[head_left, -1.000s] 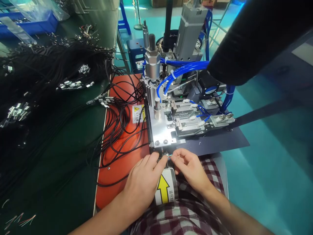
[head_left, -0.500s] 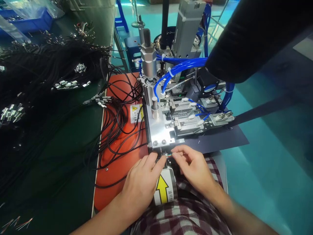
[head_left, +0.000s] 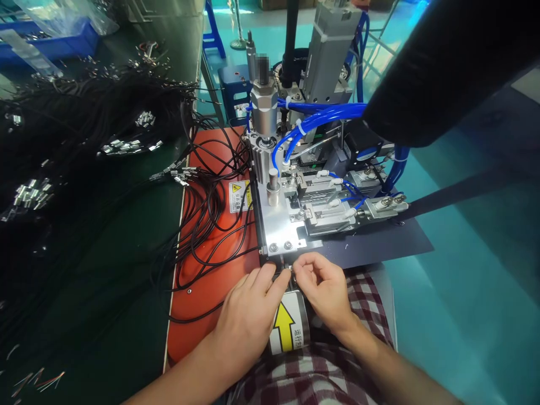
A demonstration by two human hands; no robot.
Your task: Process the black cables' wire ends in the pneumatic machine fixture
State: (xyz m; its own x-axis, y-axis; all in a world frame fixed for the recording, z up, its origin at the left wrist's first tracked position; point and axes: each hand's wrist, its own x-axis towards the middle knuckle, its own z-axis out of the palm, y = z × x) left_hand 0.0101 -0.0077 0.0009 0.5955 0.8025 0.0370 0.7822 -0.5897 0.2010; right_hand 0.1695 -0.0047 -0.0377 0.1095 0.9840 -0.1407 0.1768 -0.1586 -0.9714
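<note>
Step, we judge: fine fingertip work. Left hand [head_left: 248, 304]: at the machine's [head_left: 274, 225] front edge, grip hidden from us. Right hand [head_left: 324, 289]: apparently pinching a small piece [head_left: 291, 270] there. Next: steadiness.

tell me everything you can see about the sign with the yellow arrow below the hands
The arrow sign is a white panel, looking like a printed label, with a dark grey right border and a rounded upper right corner. Its yellow arrow, edged in black, points away from the wearer, towards the machine; dark characters sit to its right. The left hand hides part of its left side, and the plaid shirt its near edge. Whether either touches it is unclear.
</note>
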